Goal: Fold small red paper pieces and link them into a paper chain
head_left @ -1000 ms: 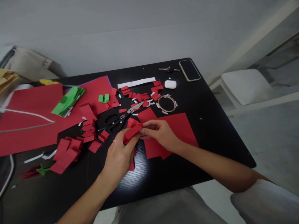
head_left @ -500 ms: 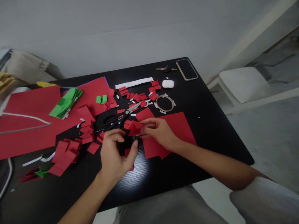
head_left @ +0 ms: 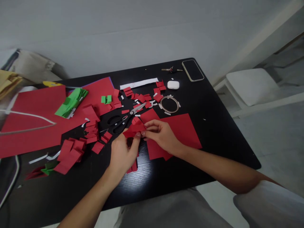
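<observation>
Two hands [head_left: 121, 154], one pair of scissors [head_left: 132, 112], one phone [head_left: 193, 70]

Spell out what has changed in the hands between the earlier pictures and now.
The left hand first held the folded red paper, let go and opened half a second ago, and has now moved back in to grip it again. The paper's angle has changed too. The right hand kept its hold throughout. The scissors and phone stayed put.

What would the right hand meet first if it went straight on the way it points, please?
The right hand would first meet the folded red paper it touches; beyond, probably the black-handled scissors, though depth is unclear.
</observation>
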A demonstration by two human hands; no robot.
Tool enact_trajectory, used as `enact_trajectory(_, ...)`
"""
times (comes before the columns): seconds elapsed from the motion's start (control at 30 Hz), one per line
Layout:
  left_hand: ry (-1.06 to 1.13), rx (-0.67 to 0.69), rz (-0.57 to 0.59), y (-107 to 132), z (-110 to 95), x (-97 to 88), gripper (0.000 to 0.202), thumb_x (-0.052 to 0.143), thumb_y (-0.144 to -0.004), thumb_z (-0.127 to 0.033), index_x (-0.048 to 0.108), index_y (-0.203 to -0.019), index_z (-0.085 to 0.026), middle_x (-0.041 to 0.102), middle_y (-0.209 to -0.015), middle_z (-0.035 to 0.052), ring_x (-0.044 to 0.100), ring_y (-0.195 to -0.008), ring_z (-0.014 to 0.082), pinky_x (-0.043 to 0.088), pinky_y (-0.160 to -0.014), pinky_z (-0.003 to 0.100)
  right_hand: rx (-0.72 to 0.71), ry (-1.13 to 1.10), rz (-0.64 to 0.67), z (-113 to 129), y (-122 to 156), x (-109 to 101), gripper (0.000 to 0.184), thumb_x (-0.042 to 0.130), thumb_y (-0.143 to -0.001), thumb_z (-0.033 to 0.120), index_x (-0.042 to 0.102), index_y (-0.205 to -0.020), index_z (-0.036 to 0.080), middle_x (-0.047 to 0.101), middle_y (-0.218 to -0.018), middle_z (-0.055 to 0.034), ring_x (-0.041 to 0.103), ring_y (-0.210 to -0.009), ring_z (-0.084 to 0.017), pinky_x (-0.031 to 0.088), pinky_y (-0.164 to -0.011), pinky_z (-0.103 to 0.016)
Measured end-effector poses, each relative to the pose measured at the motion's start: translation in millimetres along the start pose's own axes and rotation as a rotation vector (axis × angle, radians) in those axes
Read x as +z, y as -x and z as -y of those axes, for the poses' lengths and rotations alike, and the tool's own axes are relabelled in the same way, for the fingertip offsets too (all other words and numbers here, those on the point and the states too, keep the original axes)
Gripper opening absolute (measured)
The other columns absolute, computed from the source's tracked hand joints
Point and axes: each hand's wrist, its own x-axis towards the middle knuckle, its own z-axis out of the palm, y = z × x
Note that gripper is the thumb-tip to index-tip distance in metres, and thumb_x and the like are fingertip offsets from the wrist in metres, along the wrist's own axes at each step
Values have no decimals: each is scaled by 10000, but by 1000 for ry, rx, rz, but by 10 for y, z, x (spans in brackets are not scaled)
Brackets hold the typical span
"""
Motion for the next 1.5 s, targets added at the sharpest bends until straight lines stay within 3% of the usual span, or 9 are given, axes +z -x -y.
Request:
enact_trajectory(0.1,-2,-10,-17,-13,14,2,382,581,-937,-422,650,-656,-173,607,-507,-12,533,-450,141,358,-491,253,-7,2,3,-12,-6,-2,399,954,-597,241,676,-875,177,752,-750,29,745,-687,-150,664,-690,-287)
enact_trajectory(0.27,84,-65,12,-19,26,6,339,595,-934,-417,721,-760,-155,727,-642,16,613,-526,147,421,-536,244,-22,0,28,-34,-4,-5,364,882,-654,178,628,-914,204,735,-734,49,732,-659,-135,655,-692,-280)
enact_trajectory(0.47,100,-57,19,0,37,-3,341,604,-923,-409,725,-723,-161,685,-586,-5,571,-489,137,399,-516,244,-19,-16,37,-47,-3,-9,377,858,-677,178,596,-945,216,741,-741,50,744,-661,-140,657,-717,-293)
enact_trajectory(0.7,147,-49,38,-4,14,-13,239,605,-894,-336,774,-868,-170,721,-694,-12,584,-571,140,417,-541,228,-29,-13,64,-84,-18,-20,378,832,-695,162,576,-966,223,734,-757,49,755,-684,-150,665,-753,-317)
enact_trajectory(0.97,146,-42,39,-21,-21,-47,217,607,-853,-330,737,-764,-181,668,-620,-33,547,-521,126,403,-507,217,-99,28,164,-101,5,-45,545,793,-703,105,517,-1147,260,744,-807,55,754,-747,-157,619,-783,-317)
enact_trajectory(1.2,115,-24,24,-28,1,-35,230,599,-843,-321,695,-698,-171,668,-610,-11,586,-532,144,433,-535,237,-122,69,236,-94,-14,-50,493,790,-723,115,618,-1166,247,771,-922,18,773,-827,-180,633,-801,-335)
enact_trajectory(1.4,124,-29,23,-28,6,-43,222,599,-846,-320,696,-712,-171,651,-589,-17,567,-511,143,430,-526,240,-118,69,217,-107,-7,-43,294,829,-744,178,702,-1008,201,784,-851,7,776,-784,-176,654,-829,-351)
enact_trajectory(1.5,143,-38,40,-27,0,-53,224,591,-854,-320,692,-719,-173,639,-591,-18,566,-521,144,420,-519,237,-112,44,208,-118,-1,-33,284,869,-731,228,720,-970,190,795,-842,1,779,-761,-175,665,-809,-342)
